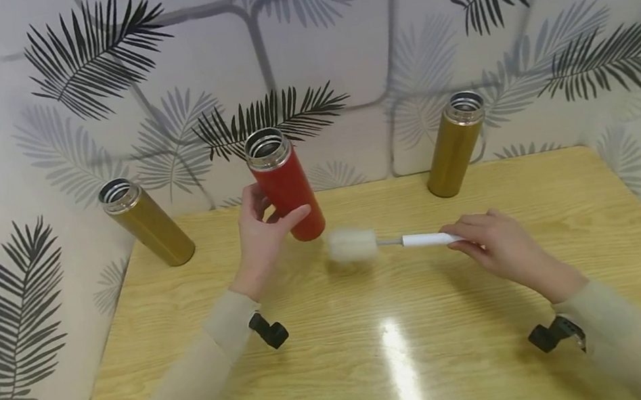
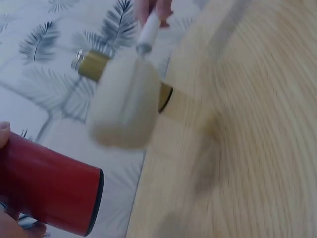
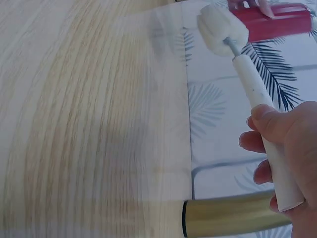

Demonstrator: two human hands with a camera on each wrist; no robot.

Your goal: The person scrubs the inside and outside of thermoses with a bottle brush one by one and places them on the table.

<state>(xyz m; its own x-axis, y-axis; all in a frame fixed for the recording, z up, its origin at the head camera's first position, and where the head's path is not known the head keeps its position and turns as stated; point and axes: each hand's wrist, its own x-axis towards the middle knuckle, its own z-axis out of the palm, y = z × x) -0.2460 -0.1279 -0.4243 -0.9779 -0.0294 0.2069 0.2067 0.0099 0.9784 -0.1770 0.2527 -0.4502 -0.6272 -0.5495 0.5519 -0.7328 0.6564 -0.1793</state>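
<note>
My left hand [image 1: 262, 235] holds a red thermos flask [image 1: 292, 187] around its lower half, thumb across the front. The flask has a steel neck with no lid on it, and its mouth faces up. In the left wrist view its dark base seems raised off the table. A bottle brush with a cream sponge head [image 1: 353, 244] is gripped by its white handle [image 3: 256, 84] in my right hand [image 1: 502, 246]. The sponge, blurred in the head view, points left and is held in the air just right of the flask's base, outside it.
One gold flask [image 1: 155, 226] stands open-mouthed at the table's back left, another gold flask [image 1: 453, 147] at the back right. Behind the wooden table [image 1: 321, 377] rises a wall [image 1: 325, 56] with a leaf pattern.
</note>
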